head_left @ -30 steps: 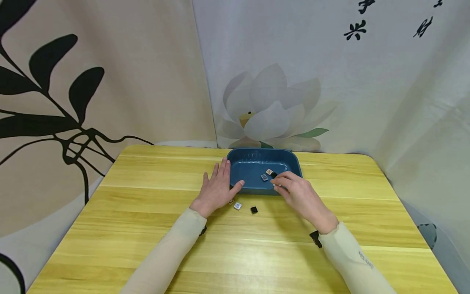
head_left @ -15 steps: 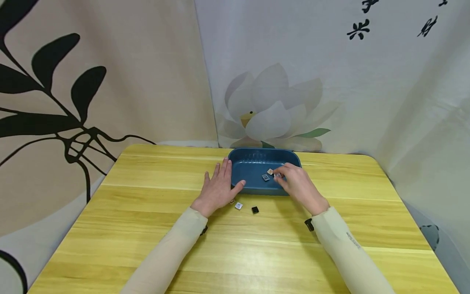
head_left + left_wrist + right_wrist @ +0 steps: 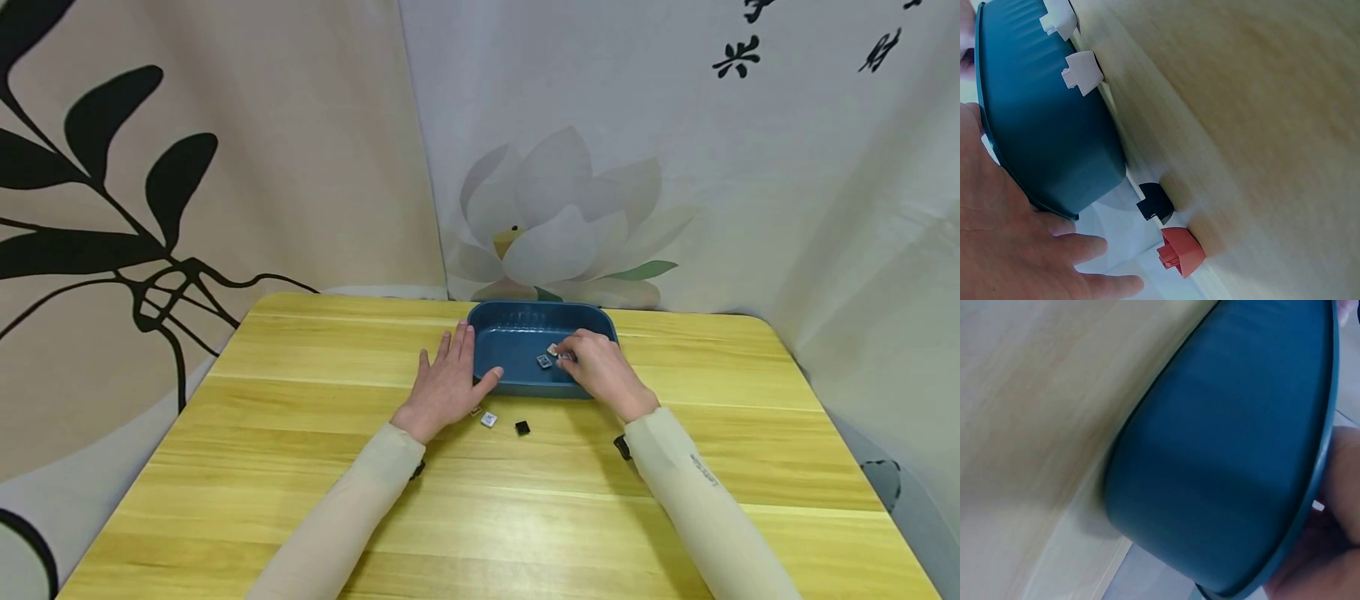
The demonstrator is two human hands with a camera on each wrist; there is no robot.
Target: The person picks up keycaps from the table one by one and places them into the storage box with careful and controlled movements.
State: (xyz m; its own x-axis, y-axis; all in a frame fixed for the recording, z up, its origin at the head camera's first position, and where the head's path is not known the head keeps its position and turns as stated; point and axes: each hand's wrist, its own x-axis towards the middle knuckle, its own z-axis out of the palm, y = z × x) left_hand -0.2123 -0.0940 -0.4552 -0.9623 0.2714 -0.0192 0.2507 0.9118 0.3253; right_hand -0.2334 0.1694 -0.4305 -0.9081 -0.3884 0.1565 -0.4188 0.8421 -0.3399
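Observation:
My left hand (image 3: 442, 387) lies with straight, spread fingers against the left end of a blue tray (image 3: 510, 333). Inside the tray, my right hand (image 3: 609, 377) pinches a small pale keycap (image 3: 567, 357), mostly hidden by the fingers. Beside those fingertips lie a grey keycap (image 3: 543, 361) and a cream keycap (image 3: 552, 349). In front of the tray, a white keycap (image 3: 489, 420) and a black keycap (image 3: 522, 427) rest on the table; another keycap (image 3: 476, 411) is partly covered by my left thumb. The left wrist view also shows a red keycap (image 3: 1183, 252), stem exposed.
The wooden table (image 3: 480, 517) extends to both sides of the tray. Behind its far edge hangs a printed curtain (image 3: 337, 167). In the right wrist view, the tray's side wall (image 3: 1210, 450) stands between the camera and most of the right hand.
My right hand has moved from the tray's near rim further into the tray with the pale keycap, then settled low. My left hand stays at the tray's left end.

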